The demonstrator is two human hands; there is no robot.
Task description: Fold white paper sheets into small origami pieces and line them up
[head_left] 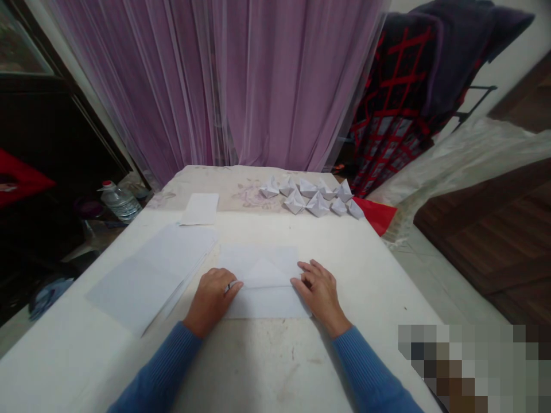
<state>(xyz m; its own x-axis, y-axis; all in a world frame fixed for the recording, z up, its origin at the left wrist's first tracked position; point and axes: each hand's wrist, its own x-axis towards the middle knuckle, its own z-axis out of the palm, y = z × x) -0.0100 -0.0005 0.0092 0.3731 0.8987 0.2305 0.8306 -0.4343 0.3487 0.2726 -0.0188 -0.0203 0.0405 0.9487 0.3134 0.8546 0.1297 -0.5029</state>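
A white sheet of paper [264, 304] lies on the table before me, with a folded, pointed flap across its middle. My left hand [215, 297] pinches the left end of that fold between thumb and fingers; something dark and thin shows by the fingers, too small to name. At the fold's right end, my right hand [321, 291] grips the paper with thumb and bent fingers. Beyond, at the far right of the table, several folded white paper boats [317, 204] stand in two rows.
A stack of white paper sheets [150, 275] lies to the left, with a smaller white paper pad [200, 209] behind it. A red item [376, 215] hangs at the table's right edge. A water bottle [119, 201] stands left of the table [275, 361]. Purple curtains [275, 86] hang behind.
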